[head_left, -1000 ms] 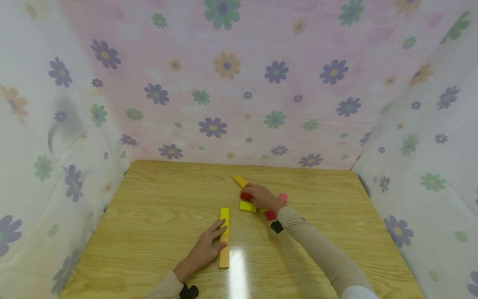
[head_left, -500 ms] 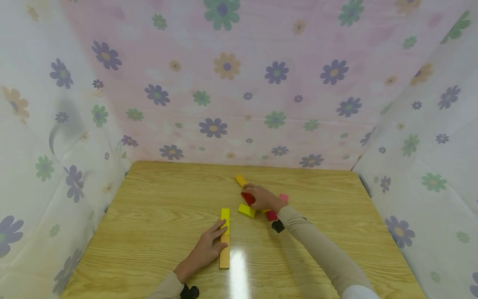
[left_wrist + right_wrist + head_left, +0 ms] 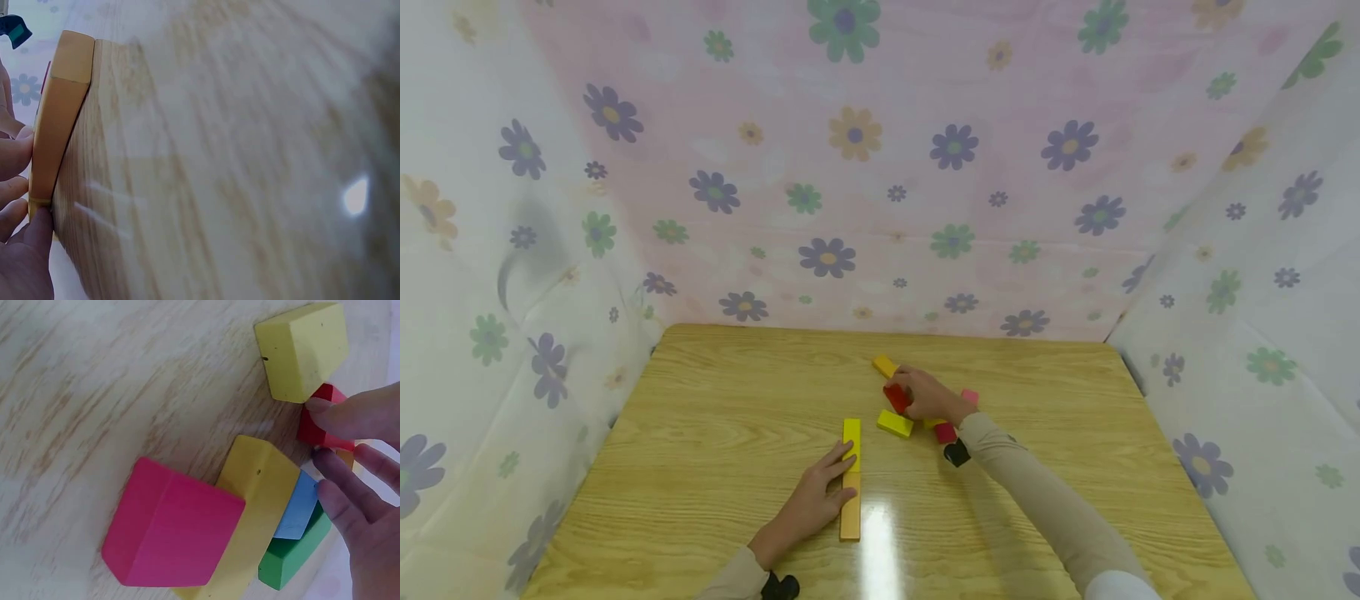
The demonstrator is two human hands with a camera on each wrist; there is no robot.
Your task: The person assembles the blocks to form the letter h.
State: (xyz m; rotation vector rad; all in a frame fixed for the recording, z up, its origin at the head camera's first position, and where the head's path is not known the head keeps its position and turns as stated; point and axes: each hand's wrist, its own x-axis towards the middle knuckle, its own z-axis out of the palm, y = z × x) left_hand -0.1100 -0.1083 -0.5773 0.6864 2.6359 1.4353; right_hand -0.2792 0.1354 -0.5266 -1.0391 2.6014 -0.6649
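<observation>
My left hand [image 3: 811, 497] lies along a yellow block [image 3: 852, 430] and an orange block [image 3: 850, 525], set end to end in a straight row. Its fingertips touch the yellow one, and the thumb rests on the orange. From the left wrist, the orange block [image 3: 62, 125] is seen along its side with fingers against it. Farther back, my right hand [image 3: 928, 396] pinches a red block [image 3: 897, 398] between thumb and fingers. Just in front of that lies a loose yellow block [image 3: 895, 424], angled on the table; the right wrist view has it close beside the thumb.
Behind the right hand is another orange block [image 3: 883, 365]. A pink block [image 3: 970, 397] and a crimson block [image 3: 945, 433] lie around its wrist. Right wrist view: a yellow block [image 3: 250, 469], a blue block [image 3: 295, 509] and a green block [image 3: 294, 550]. Flowered cloth encloses the wooden table [image 3: 737, 375].
The red block has turned in my right hand, from lying crosswise to slanting. The loose yellow block in front of it has swung to an angle. My left hand has stayed put.
</observation>
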